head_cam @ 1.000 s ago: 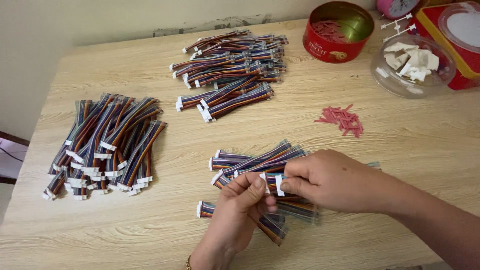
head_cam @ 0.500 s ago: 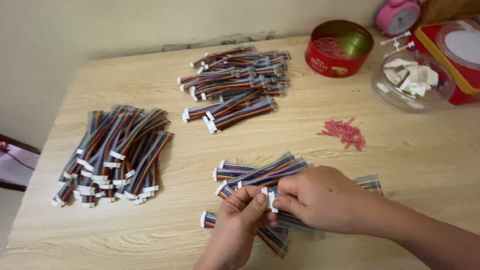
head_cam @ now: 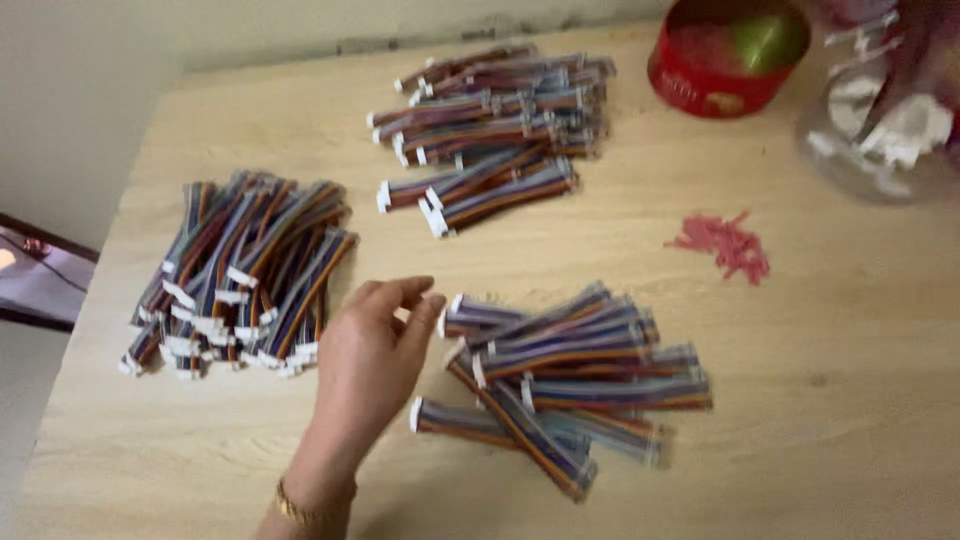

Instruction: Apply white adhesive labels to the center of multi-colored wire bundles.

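My left hand (head_cam: 372, 360) hovers over the wooden table (head_cam: 820, 400) with its fingers loosely spread and nothing in it. It lies between two heaps of multicoloured ribbon cables with white connectors. The near heap (head_cam: 570, 375) is just right of my fingertips, which are close to its white ends. The left heap (head_cam: 245, 275) lies to the hand's upper left. A third heap (head_cam: 495, 130) is at the far side of the table. My right hand is out of the picture. A gold bracelet (head_cam: 305, 512) sits on my left wrist.
A red round tin (head_cam: 725, 55) stands at the back right. Beside it is a clear container (head_cam: 880, 130) with white pieces inside. A small cluster of red bits (head_cam: 725, 245) lies right of centre. The table's left edge drops toward the floor.
Both hands were holding a cable over the near heap. Now my right hand has left the view and my left hand has let go and opened. The view shifted.
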